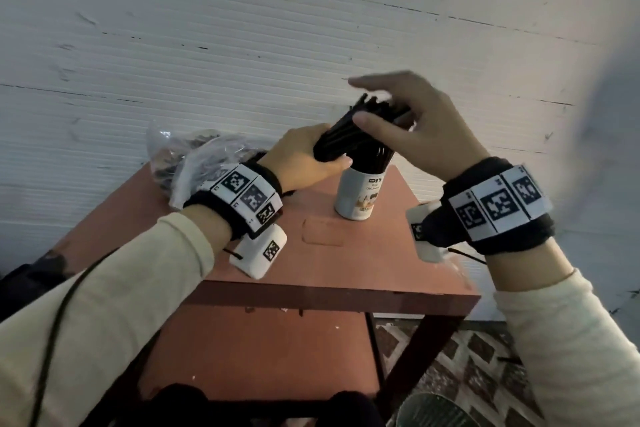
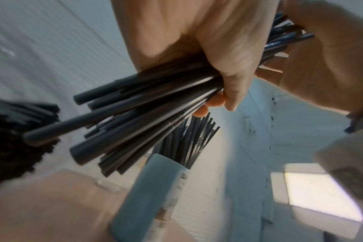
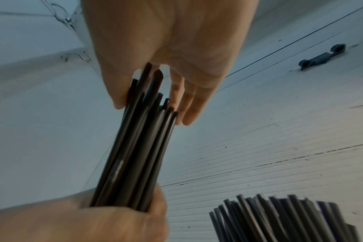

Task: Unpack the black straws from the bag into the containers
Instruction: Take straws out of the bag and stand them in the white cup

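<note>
My left hand (image 1: 304,156) (image 2: 218,49) grips the lower end of a bundle of black straws (image 1: 349,132) (image 2: 135,114) (image 3: 139,147), held slanted just above a white container (image 1: 360,198). That container stands on the table with several black straws (image 1: 374,158) (image 3: 280,217) upright in it. My right hand (image 1: 391,114) (image 3: 166,41) is at the bundle's upper end. Its thumb touches one side and its straight fingers lie along the other. A clear plastic bag (image 1: 194,156) with more dark straws lies at the table's back left.
The small reddish-brown table (image 1: 346,260) has a lower shelf (image 1: 259,350) and stands against a white corrugated wall (image 1: 242,45). A metal mesh bin (image 1: 433,412) sits on the patterned floor at the lower right.
</note>
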`<state>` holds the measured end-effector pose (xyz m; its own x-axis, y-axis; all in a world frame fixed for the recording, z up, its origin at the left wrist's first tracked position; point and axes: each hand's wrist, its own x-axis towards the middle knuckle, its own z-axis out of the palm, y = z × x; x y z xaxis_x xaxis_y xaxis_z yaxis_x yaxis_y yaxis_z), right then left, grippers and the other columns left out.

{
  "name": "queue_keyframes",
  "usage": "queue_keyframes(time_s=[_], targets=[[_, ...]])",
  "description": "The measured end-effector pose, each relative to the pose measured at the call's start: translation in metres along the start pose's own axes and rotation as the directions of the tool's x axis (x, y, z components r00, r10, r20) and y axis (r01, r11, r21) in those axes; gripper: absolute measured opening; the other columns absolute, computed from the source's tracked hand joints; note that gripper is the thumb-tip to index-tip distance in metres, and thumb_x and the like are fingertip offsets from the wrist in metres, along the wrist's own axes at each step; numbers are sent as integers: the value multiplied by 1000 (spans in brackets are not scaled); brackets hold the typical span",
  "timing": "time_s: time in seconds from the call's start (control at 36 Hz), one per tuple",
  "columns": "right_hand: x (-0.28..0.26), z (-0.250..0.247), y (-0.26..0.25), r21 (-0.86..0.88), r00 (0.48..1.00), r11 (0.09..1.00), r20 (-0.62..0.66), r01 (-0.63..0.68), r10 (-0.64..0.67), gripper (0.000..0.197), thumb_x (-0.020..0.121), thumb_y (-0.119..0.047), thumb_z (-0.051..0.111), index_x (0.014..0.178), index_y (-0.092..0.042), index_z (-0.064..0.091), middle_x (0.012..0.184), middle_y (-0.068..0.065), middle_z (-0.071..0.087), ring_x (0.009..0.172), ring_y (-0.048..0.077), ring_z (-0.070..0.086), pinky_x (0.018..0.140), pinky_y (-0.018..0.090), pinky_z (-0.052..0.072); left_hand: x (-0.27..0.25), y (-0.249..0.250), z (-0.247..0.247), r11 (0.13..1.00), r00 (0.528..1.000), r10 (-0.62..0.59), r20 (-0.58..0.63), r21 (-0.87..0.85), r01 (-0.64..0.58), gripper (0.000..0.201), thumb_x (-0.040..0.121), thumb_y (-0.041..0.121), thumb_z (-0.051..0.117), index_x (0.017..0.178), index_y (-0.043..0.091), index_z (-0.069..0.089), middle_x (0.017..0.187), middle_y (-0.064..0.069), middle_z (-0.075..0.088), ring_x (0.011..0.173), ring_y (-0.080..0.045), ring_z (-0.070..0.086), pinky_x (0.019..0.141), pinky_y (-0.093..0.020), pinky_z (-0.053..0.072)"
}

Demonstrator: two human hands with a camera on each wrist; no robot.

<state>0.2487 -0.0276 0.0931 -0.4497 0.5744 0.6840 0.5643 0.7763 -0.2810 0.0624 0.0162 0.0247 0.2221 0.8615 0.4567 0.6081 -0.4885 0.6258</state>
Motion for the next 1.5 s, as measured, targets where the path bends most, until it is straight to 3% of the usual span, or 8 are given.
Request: queue_keyframes(time_s=[0.22, 0.5, 0.67, 0.81, 0.94, 1.14, 1.31, 1.5], targets=[[19, 16, -11, 78, 971, 992, -226, 99, -79, 35, 91, -15, 61, 125, -11, 55, 122, -6, 53, 110, 7, 55, 92, 13, 44, -4, 17, 25, 952, 998, -51, 40, -300, 61, 21, 85, 34, 73, 81, 16, 62, 70, 5, 67, 68, -4, 65, 73, -23, 51], [11, 64, 7, -79, 992, 996, 117, 47, -37, 21, 93, -27, 57, 106, -14, 68, 106, 0, 65, 102, 14, 58, 97, 34, 44, -23, -11, 44, 875, 968, -229, 101, -414, 250, 37, 81, 27, 78, 113, 15, 62, 112, 2, 68, 107, -9, 61, 96, -28, 47], [13, 69, 6, -92, 999, 996, -52, -11, 6, 43, 87, -39, 64, 126, -24, 58, 134, 1, 46, 127, 22, 40, 102, 27, 28, -21, -11, 37, 866, 971, -215, 100, -439, 237, 36, 84, 25, 75, 117, 14, 65, 112, 2, 71, 109, -10, 63, 103, -36, 47], [13, 75, 9, -25, 997, 997, 11, -72, 72, 26, 90, -34, 62, 109, -18, 66, 111, -1, 62, 104, 11, 56, 94, 25, 44, -21, -18, 34, 874, 969, -230, 88, -420, 245, 32, 82, 25, 78, 110, 15, 67, 108, 0, 72, 104, -9, 65, 100, -35, 49], [8, 85, 11, 44, 998, 997, -6, -57, 57, 11, 85, -20, 65, 95, -14, 68, 102, 1, 59, 94, 11, 56, 86, 12, 41, -25, -24, 36, 855, 950, -289, 114, -415, 310, 32, 78, 16, 79, 107, 9, 68, 106, -8, 72, 100, -15, 67, 99, -40, 51], [10, 89, 8, 81, 999, 996, -38, -24, 27, 10, 81, -13, 66, 91, -10, 67, 97, -3, 55, 89, 10, 54, 83, 15, 43, -27, -26, 35, 840, 940, -306, 149, -422, 340, 53, 60, 40, 82, 107, 19, 68, 104, -1, 73, 102, -12, 67, 99, -40, 50], [12, 92, 5, 97, 993, 995, -114, -23, 34, 17, 81, -16, 71, 94, -8, 65, 96, -4, 53, 84, 2, 50, 79, 6, 37, -30, -20, 28, 844, 956, -258, 137, -449, 292, 16, 82, 26, 76, 95, 22, 67, 87, 10, 71, 94, -7, 65, 92, -29, 48], [10, 97, 5, 101, 997, 994, -61, -51, 57, 17, 80, -16, 69, 94, -9, 60, 92, -3, 51, 80, 2, 48, 74, 9, 38, -29, -29, 27, 855, 927, -309, 211, -365, 368, 52, 64, 43, 76, 108, 17, 67, 108, -8, 71, 105, -18, 66, 101, -44, 48]])
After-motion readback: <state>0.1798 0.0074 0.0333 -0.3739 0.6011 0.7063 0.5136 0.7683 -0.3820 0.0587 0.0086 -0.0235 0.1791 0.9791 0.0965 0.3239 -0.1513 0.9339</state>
